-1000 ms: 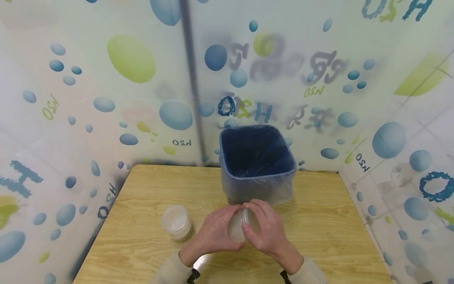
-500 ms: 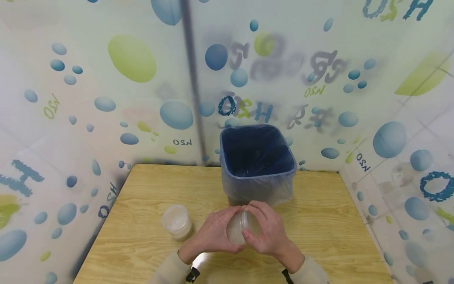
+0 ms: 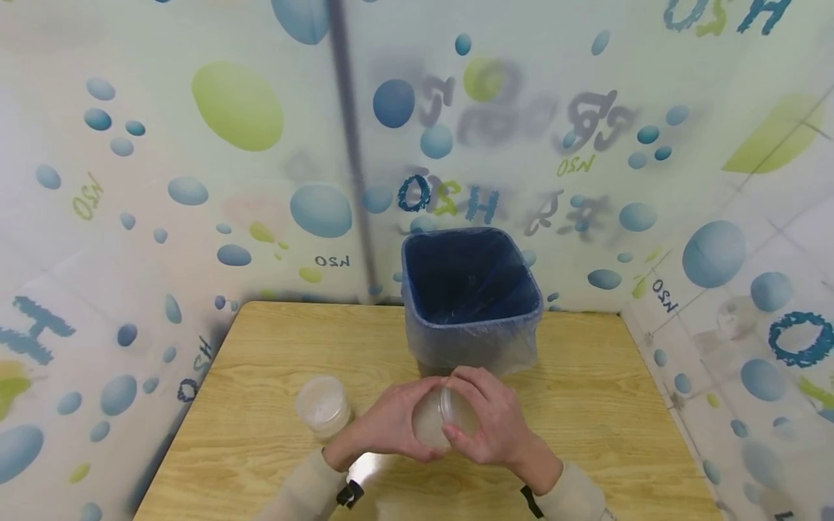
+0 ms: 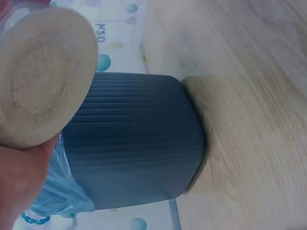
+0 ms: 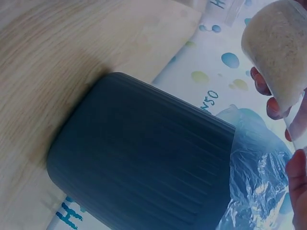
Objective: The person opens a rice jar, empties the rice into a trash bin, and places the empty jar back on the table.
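A clear round plastic jar [image 3: 428,421] with pale, grainy contents is held between both hands above the table, tilted onto its side. My left hand [image 3: 389,425] grips its body, with thumb and fingers spread around it. My right hand [image 3: 493,421] grips the end with the ridged rim, probably the lid, though the fingers partly cover it. In the left wrist view the jar's round base [image 4: 45,79] faces the camera. Through the wall in the right wrist view, the grainy contents [image 5: 280,45] show. Left of the hands, a second clear round jar [image 3: 323,405] stands upright on the table.
Behind the hands stands a dark blue ribbed bin [image 3: 417,289], lined with a clear plastic bag [image 3: 478,344] folded over its rim. The wooden table [image 3: 606,405] meets patterned walls [image 3: 260,181] at the back and sides.
Both hands and the jar between them shift very slightly left, keeping the same grip. The second jar and the bin stay where they were.
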Demonstrator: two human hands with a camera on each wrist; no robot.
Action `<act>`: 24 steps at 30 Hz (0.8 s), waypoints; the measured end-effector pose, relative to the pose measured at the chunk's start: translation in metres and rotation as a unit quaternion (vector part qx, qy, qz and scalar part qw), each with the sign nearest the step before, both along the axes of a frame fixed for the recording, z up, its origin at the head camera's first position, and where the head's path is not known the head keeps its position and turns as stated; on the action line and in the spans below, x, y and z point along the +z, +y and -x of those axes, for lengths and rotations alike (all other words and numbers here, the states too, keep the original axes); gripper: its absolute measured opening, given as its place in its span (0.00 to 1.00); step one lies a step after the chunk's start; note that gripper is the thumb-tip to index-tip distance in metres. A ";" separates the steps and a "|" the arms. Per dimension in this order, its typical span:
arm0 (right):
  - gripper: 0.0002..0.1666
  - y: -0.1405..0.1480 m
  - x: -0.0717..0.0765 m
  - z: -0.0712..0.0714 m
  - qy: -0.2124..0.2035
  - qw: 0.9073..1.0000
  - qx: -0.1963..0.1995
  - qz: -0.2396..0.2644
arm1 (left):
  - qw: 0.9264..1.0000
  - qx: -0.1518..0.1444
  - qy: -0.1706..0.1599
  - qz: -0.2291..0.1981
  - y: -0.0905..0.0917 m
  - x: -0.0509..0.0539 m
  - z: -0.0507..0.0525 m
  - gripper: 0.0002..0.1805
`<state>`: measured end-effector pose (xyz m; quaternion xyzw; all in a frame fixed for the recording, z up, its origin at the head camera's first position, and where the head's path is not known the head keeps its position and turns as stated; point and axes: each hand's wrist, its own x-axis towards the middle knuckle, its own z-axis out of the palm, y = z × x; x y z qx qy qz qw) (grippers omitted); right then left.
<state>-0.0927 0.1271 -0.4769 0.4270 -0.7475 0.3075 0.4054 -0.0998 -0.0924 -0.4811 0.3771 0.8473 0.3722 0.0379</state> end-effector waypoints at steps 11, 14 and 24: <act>0.32 0.002 0.002 0.013 0.023 0.990 0.087 -0.104 | 0.969 -0.100 -0.186 -0.126 -0.008 -0.018 0.005 0.42; 0.32 0.003 -0.001 0.017 0.024 0.990 0.083 -0.113 | 0.978 -0.071 -0.162 -0.108 -0.008 -0.019 0.003 0.44; 0.38 0.011 -0.010 0.008 -0.103 0.988 -0.004 -0.116 | 0.997 0.060 -0.036 -0.025 -0.002 -0.020 -0.006 0.53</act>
